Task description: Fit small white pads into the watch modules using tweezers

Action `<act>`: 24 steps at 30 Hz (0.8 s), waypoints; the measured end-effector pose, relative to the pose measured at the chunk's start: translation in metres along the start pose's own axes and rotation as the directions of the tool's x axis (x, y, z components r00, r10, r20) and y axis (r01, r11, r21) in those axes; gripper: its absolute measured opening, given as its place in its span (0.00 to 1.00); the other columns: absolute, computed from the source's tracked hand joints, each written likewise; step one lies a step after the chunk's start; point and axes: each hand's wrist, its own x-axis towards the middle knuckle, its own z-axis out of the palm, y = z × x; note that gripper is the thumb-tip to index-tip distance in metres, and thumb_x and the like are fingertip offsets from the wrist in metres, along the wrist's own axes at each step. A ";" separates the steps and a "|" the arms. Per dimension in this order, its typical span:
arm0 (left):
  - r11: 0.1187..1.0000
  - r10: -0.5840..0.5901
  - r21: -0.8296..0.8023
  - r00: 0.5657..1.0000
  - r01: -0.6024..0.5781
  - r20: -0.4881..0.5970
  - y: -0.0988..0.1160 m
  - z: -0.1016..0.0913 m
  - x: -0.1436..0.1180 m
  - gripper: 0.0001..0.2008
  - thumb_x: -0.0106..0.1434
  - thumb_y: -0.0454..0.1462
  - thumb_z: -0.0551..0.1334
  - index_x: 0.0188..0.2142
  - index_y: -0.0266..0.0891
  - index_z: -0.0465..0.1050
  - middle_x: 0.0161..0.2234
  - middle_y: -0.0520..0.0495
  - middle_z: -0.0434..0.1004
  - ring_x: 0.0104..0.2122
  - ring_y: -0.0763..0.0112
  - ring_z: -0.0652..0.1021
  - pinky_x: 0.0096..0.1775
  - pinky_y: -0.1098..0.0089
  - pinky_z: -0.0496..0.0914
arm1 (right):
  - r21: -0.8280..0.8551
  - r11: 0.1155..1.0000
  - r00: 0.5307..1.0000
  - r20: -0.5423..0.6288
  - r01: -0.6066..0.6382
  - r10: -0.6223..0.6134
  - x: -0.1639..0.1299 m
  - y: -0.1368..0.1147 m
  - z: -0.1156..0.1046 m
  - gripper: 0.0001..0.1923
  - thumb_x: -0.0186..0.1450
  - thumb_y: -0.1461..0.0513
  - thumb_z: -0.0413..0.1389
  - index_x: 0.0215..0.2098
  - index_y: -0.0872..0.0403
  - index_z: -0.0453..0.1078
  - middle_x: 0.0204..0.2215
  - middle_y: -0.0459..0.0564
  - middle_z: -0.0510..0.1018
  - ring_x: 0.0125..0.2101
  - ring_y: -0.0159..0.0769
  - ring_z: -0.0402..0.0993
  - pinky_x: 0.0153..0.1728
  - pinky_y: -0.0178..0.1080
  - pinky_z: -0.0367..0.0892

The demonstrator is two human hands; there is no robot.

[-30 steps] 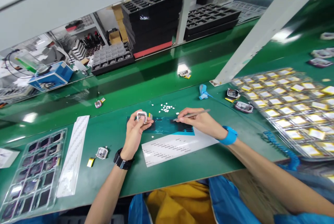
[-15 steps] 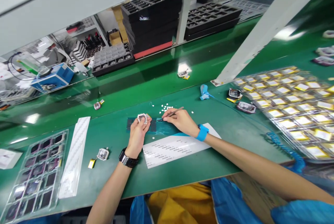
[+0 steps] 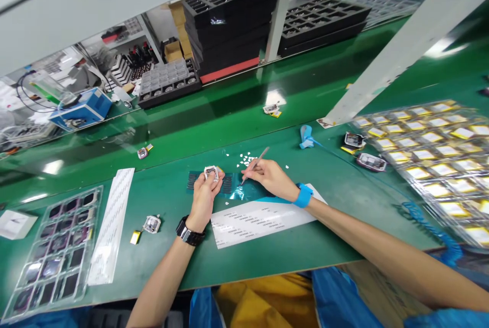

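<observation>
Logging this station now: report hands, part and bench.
Left hand grips small square part in its fingers. Right hand holds tweezers, tip down at blue sheet. White label sheet lies just below hands.

The counter (image 3: 305, 246) is glossy green. Under the right hand (image 3: 272, 178) lies a teal-blue sheet (image 3: 244, 191) with rows of black strips — nearer the body, a white sheet (image 3: 263, 218) with fine dark print. A bright blue wristband (image 3: 304, 195) sits behind that hand; behind the left hand (image 3: 204, 198), a black watch (image 3: 189, 234).

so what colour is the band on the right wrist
Bright blue wristband, clearest in the head view, just behind the right hand.
</observation>
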 end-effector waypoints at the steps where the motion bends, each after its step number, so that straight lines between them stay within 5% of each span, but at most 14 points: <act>1: 1.000 -0.003 -0.003 1.000 0.003 -0.003 0.001 0.000 0.000 0.07 0.59 0.36 0.64 0.37 0.35 0.75 0.36 0.44 0.82 0.43 0.67 0.81 0.55 0.63 0.66 | 0.018 1.000 1.000 0.006 -0.003 0.003 0.000 0.000 -0.002 0.16 0.57 0.50 0.62 0.27 0.54 0.70 0.26 0.52 0.82 0.35 0.45 0.82 0.40 0.45 0.75; 7: 1.000 -0.018 -0.021 0.999 0.019 0.028 0.009 -0.001 -0.006 0.10 0.56 0.37 0.66 0.37 0.35 0.74 0.38 0.41 0.83 0.43 0.61 0.82 0.53 0.61 0.68 | 0.064 0.998 0.999 -0.048 0.015 -0.012 -0.005 -0.011 -0.004 0.22 0.55 0.44 0.62 0.29 0.54 0.70 0.29 0.53 0.83 0.32 0.44 0.81 0.37 0.46 0.76; 12: 0.998 -0.053 0.037 0.989 0.048 0.135 0.011 0.006 -0.025 0.12 0.55 0.39 0.67 0.38 0.36 0.72 0.36 0.42 0.83 0.37 0.62 0.83 0.41 0.66 0.73 | 0.036 0.988 0.978 -0.153 0.149 -0.142 -0.023 -0.034 0.006 0.18 0.57 0.47 0.63 0.31 0.53 0.70 0.26 0.50 0.81 0.28 0.40 0.80 0.31 0.42 0.75; 17: 0.995 -0.059 0.092 0.956 0.033 0.288 0.004 0.012 -0.039 0.23 0.55 0.41 0.69 0.50 0.43 0.68 0.37 0.48 0.82 0.35 0.65 0.83 0.40 0.66 0.74 | 0.005 0.969 0.964 -0.098 0.247 -0.246 -0.037 -0.042 0.015 0.13 0.62 0.51 0.60 0.32 0.51 0.70 0.28 0.48 0.81 0.30 0.38 0.81 0.32 0.40 0.77; 24: 0.995 -0.094 0.057 0.948 0.081 0.303 0.002 0.008 -0.038 0.18 0.54 0.37 0.68 0.46 0.41 0.72 0.38 0.47 0.82 0.37 0.68 0.81 0.42 0.66 0.74 | -0.074 0.951 0.952 -0.038 0.300 -0.304 -0.038 -0.036 0.014 0.07 0.65 0.56 0.58 0.33 0.51 0.70 0.29 0.48 0.82 0.32 0.38 0.82 0.34 0.39 0.76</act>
